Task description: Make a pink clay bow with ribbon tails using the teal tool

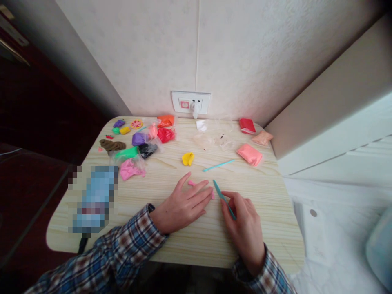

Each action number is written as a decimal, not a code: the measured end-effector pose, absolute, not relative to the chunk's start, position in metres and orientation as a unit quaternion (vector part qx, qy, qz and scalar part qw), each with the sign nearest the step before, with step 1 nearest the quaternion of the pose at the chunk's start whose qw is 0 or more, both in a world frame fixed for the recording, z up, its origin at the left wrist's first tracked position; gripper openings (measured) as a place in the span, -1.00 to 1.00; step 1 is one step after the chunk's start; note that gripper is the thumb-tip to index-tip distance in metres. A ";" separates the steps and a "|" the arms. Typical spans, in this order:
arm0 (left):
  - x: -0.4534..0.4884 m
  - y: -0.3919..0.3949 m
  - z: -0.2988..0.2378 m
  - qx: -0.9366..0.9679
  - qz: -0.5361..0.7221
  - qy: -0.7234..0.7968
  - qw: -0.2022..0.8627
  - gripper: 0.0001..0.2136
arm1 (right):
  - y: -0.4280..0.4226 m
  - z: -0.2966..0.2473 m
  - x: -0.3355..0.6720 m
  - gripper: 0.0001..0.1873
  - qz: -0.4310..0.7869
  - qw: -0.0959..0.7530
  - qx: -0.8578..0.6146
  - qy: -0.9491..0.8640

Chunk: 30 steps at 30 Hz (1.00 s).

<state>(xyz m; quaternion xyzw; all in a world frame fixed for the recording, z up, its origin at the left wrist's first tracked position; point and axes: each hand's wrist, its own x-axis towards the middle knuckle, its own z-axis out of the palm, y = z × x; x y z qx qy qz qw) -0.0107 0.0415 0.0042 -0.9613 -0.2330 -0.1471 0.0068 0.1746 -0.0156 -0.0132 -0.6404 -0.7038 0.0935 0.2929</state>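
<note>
My left hand lies flat with its fingers stretched out over a strip of pink modelling clay. The strip's two ends show past the fingers; its middle is hidden under them. In my right hand is a teal plastic clay knife, pinched between thumb and fingers, its tip pointing up and left beside the strip's right end. Further back on the table lie a folded yellow piece of clay and a thin teal clay tool.
Bags of coloured clay, among them a pink bag and a green one, crowd the table's back left. A coral clay pack lies at the right. A blurred-out device with a cable lies left. The wall socket holds a plug.
</note>
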 end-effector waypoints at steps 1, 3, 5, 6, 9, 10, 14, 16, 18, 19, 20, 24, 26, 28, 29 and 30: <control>-0.012 0.042 0.004 -0.963 -0.143 -0.227 0.010 -0.71 | -0.016 -0.013 0.174 -0.85 0.090 0.295 -0.641 -0.703; -0.014 0.042 0.003 -0.966 -0.138 -0.218 0.021 -0.69 | -0.016 -0.012 0.174 -0.86 0.084 0.298 -0.638 -0.705; -0.015 0.042 0.002 -0.967 -0.135 -0.214 0.031 -0.69 | -0.016 -0.012 0.173 -0.87 0.081 0.300 -0.629 -0.713; -0.015 0.042 0.001 -0.967 -0.134 -0.214 0.035 -0.69 | -0.016 -0.011 0.173 -0.88 0.080 0.301 -0.622 -0.718; -0.014 0.041 0.001 -0.966 -0.128 -0.218 0.044 -0.69 | -0.016 -0.010 0.171 -0.90 0.073 0.300 -0.607 -0.732; -0.013 0.040 0.001 -0.967 -0.125 -0.219 0.046 -0.69 | -0.016 -0.010 0.169 -0.90 0.071 0.299 -0.606 -0.734; -0.012 0.037 0.002 -0.968 -0.102 -0.224 0.042 -0.65 | -0.018 -0.011 0.166 -0.90 0.063 0.296 -0.615 -0.728; -0.012 0.035 0.002 -0.968 -0.093 -0.229 0.041 -0.63 | -0.019 -0.012 0.164 -0.91 0.059 0.295 -0.627 -0.719; -0.011 0.033 0.002 -0.967 -0.088 -0.235 0.043 -0.62 | -0.020 -0.012 0.162 -0.91 0.056 0.293 -0.630 -0.717; -0.011 0.032 0.002 -0.966 -0.086 -0.238 0.044 -0.61 | -0.020 -0.012 0.161 -0.91 0.053 0.292 -0.631 -0.717; -0.010 0.031 0.001 -0.966 -0.084 -0.240 0.046 -0.60 | -0.021 -0.012 0.159 -0.90 0.050 0.291 -0.632 -0.717; -0.008 0.028 0.001 -0.965 -0.085 -0.241 0.058 -0.58 | -0.021 -0.012 0.153 -0.90 0.032 0.284 -0.644 -0.710; -0.008 0.028 0.000 -0.966 -0.086 -0.236 0.065 -0.56 | -0.020 -0.013 0.151 -0.90 0.024 0.282 -0.649 -0.706; -0.008 0.028 -0.001 -0.966 -0.085 -0.233 0.070 -0.55 | -0.019 -0.014 0.151 -0.90 0.022 0.285 -0.651 -0.703; -0.008 0.028 -0.001 -0.966 -0.085 -0.232 0.072 -0.54 | -0.019 -0.014 0.151 -0.90 0.025 0.287 -0.650 -0.703; -0.008 0.028 -0.001 -0.966 -0.086 -0.232 0.073 -0.54 | -0.019 -0.014 0.152 -0.90 0.029 0.288 -0.650 -0.703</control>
